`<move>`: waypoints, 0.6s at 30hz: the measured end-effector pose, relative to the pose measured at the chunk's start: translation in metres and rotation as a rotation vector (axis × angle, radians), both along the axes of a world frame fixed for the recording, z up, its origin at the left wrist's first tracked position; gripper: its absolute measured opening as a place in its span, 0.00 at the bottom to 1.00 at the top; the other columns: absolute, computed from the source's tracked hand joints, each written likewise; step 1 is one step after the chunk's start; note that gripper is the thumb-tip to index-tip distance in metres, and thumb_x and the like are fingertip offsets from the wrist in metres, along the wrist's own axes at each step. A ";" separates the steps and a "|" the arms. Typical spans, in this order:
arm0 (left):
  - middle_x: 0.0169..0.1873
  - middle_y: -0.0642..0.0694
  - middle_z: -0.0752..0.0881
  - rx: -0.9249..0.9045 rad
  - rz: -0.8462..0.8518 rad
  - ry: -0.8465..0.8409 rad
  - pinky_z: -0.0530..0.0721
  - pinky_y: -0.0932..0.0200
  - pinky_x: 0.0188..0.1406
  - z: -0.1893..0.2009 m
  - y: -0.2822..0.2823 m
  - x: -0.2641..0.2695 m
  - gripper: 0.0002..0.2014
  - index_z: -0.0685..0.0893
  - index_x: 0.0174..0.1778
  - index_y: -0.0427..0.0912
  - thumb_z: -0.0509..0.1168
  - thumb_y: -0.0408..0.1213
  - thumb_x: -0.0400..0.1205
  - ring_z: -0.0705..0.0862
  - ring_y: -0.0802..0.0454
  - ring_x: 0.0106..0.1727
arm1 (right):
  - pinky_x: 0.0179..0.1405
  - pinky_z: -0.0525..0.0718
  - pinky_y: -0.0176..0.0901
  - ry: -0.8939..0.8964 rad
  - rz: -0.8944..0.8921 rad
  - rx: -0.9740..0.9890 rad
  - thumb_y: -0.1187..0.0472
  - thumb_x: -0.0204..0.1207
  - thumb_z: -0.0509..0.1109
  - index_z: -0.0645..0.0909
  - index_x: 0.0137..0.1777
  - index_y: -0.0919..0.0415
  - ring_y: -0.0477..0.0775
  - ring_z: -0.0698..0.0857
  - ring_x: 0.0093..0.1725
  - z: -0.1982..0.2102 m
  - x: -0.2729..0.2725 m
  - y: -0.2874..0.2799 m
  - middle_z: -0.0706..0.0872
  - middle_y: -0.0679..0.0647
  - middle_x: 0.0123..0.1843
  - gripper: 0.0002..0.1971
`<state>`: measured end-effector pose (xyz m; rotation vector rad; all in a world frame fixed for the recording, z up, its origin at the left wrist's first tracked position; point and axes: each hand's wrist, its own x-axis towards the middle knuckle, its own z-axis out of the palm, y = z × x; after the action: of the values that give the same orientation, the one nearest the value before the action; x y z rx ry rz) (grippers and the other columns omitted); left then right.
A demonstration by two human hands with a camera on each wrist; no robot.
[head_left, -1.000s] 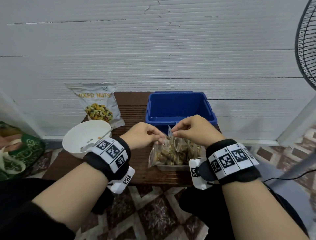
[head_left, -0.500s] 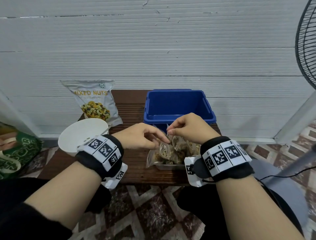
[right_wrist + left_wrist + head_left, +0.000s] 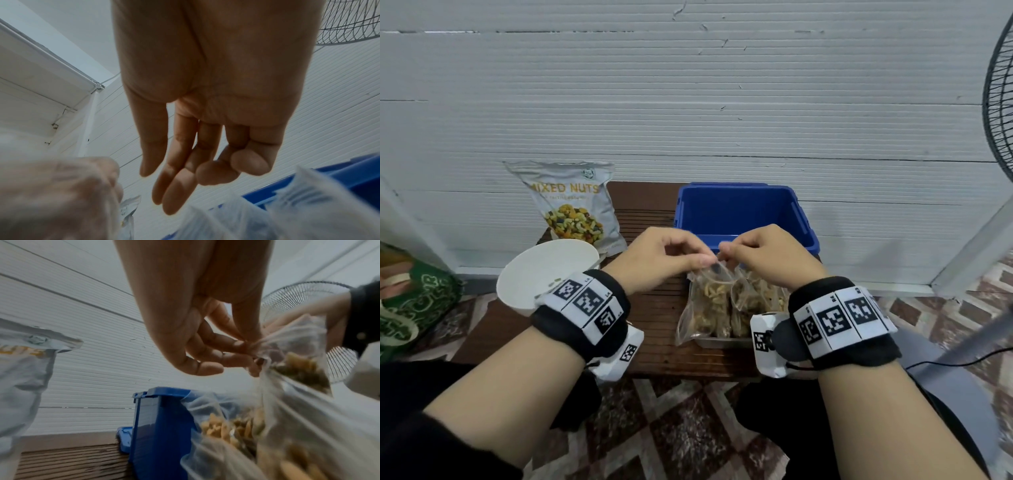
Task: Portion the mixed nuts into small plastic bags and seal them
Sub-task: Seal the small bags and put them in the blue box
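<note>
Two bare hands meet over a low dark-brown slatted wooden table (image 3: 654, 311). The left hand (image 3: 661, 257) pinches the top edge of a small clear plastic bag of mixed nuts (image 3: 707, 305) between thumb and fingertips (image 3: 236, 345). The right hand (image 3: 767, 253) has thumb and fingers drawn together at the same bag top in the head view, but its wrist view shows loosely curled fingers (image 3: 180, 170) with nothing plainly between them, so I cannot tell whether it grips. The bag stands in a shallow metal tray (image 3: 717, 341) on the table, touching a second filled clear bag (image 3: 755, 298) beside it. Behind them sits one empty blue plastic bin (image 3: 739, 212). To the left stand one white round bowl (image 3: 544, 270) and one silver "MIXED NUTS" pouch (image 3: 571, 202) propped against the white wall.
</note>
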<state>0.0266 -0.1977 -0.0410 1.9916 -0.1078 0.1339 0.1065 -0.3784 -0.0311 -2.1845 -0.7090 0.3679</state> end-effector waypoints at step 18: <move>0.35 0.49 0.89 -0.222 0.266 -0.164 0.84 0.70 0.40 0.021 -0.011 0.038 0.06 0.89 0.48 0.39 0.72 0.35 0.77 0.87 0.60 0.37 | 0.41 0.81 0.28 -0.075 -0.143 0.580 0.62 0.75 0.74 0.89 0.42 0.56 0.39 0.88 0.41 0.006 0.023 -0.003 0.91 0.46 0.37 0.03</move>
<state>0.0651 -0.2085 -0.0201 1.7632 0.0651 0.4618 0.1291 -0.3809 -0.0255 -1.6875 -0.6028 -0.0027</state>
